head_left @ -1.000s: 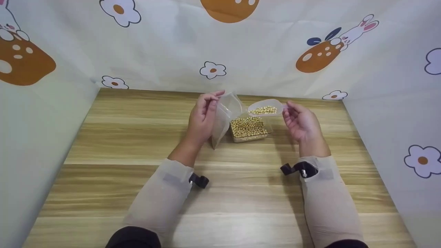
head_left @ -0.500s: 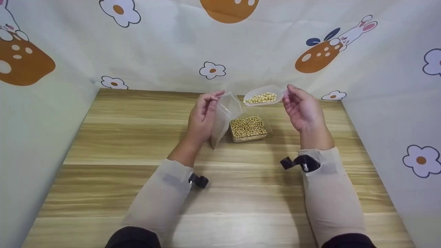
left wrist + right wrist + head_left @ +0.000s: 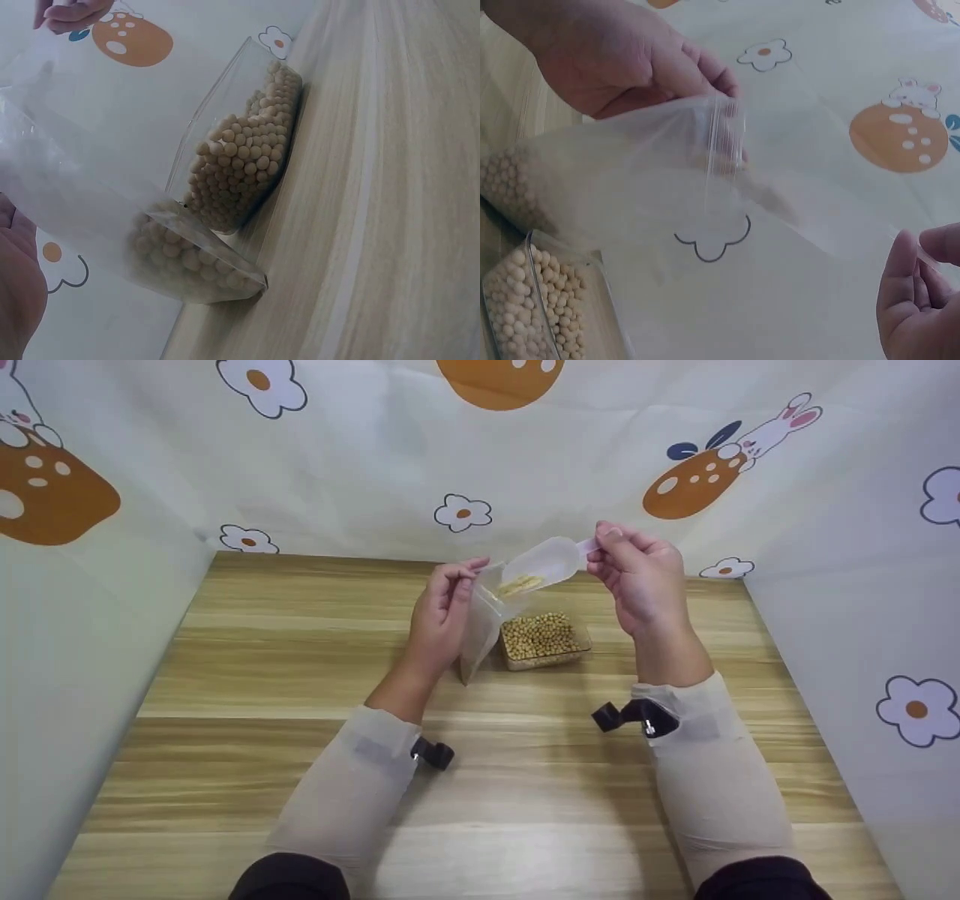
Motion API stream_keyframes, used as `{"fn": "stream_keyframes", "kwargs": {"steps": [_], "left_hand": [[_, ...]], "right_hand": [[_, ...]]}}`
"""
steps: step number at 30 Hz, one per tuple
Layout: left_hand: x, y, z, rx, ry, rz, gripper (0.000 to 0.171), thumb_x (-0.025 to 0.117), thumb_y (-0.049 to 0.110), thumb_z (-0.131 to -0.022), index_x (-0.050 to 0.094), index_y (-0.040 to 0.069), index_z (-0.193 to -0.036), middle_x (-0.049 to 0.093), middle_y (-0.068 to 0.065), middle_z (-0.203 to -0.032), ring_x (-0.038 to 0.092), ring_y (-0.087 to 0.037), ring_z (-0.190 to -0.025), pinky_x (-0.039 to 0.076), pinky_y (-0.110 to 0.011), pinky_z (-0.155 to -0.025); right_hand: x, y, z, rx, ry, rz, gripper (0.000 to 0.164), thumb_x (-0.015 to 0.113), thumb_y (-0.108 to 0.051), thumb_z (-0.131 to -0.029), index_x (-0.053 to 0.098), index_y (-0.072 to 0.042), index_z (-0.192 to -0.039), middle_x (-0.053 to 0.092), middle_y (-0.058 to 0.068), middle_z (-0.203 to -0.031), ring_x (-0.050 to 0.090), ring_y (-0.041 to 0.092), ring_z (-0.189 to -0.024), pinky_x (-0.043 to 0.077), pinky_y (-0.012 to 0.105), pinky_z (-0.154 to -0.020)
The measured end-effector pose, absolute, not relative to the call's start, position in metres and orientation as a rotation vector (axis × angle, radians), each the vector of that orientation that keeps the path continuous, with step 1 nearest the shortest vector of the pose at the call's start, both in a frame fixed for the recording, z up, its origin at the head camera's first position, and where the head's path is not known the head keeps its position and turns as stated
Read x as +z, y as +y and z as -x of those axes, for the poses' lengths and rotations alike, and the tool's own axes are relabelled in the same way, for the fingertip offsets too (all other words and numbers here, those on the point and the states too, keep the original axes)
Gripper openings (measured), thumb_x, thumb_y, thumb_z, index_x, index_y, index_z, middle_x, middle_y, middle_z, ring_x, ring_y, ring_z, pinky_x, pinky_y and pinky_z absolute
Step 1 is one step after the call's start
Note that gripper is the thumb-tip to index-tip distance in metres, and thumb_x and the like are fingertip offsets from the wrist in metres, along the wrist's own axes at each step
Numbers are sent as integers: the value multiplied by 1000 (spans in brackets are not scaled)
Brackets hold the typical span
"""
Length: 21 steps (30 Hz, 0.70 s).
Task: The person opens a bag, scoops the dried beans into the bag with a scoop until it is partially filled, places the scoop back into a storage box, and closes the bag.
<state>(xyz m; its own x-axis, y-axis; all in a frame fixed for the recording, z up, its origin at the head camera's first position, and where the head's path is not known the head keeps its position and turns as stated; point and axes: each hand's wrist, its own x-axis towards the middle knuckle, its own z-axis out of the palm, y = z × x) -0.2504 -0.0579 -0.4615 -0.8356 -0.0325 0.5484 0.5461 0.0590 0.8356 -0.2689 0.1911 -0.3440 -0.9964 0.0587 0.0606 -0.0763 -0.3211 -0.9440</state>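
My left hand (image 3: 442, 611) pinches the top edge of a clear zip bag (image 3: 637, 165), keeping its mouth spread. Soybeans (image 3: 187, 259) fill the bag's bottom corner, which stands on the table. With thumb and fingers my right hand (image 3: 641, 574) pinches the handle of a translucent white scoop (image 3: 551, 561). The scoop tilts down to the left, its lip inside the bag mouth, and blurred soybeans slide along it. Just right of the bag a clear rectangular container (image 3: 544, 660) holds more soybeans (image 3: 540, 636).
Wood-grain table (image 3: 300, 660) lies under everything. Behind it hangs a pale printed curtain (image 3: 360, 472), with similar walls on both sides. The container sits close to the bag, below the scoop. A black camera mount (image 3: 641, 716) juts from the right wrist.
My right hand has lifted the loaded scoop from over the container, moved it left and tipped it into the bag mouth. Beans now slide off it. The left hand and bag stay put.
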Motion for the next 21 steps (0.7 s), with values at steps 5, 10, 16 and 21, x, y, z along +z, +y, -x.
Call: {"fn": "stream_keyframes", "kwargs": {"steps": [5,10,16,21], "left_hand": [[-461,-58,251,-1822,-1930,506,23,46,18,-115,56,-1,-121,69,-5,-147,60,-16,-143,44,-35,-125],[-461,-58,250,-1825,-1936,502,20,46,19,-115,57,3,-120,68,-4,-147,60,-15,-143,45,-34,-125],[-462,-57,251,-1824,-1929,504,21,47,19,-115,57,1,-120,69,-4,-146,60,-15,-142,45,-34,-124],[-463,-57,251,-1836,-1904,525,22,47,18,-115,57,-1,-121,69,-6,-147,61,-17,-142,47,-36,-123]], "right_hand": [[-342,186,266,2449,-1793,-70,8,75,-8,-100,80,-2,-100,76,5,-78,73,12,-69,64,22,-67],[-343,186,267,2437,-1800,-79,8,75,-9,-100,80,-3,-100,77,5,-79,73,13,-69,64,23,-66],[-347,192,269,2427,-1807,-60,12,75,-12,-100,79,-2,-105,77,5,-82,73,14,-71,64,24,-65],[-350,203,272,2460,-1761,-2,16,76,-13,-100,78,-1,-109,77,7,-82,72,15,-72,65,25,-67]]}}
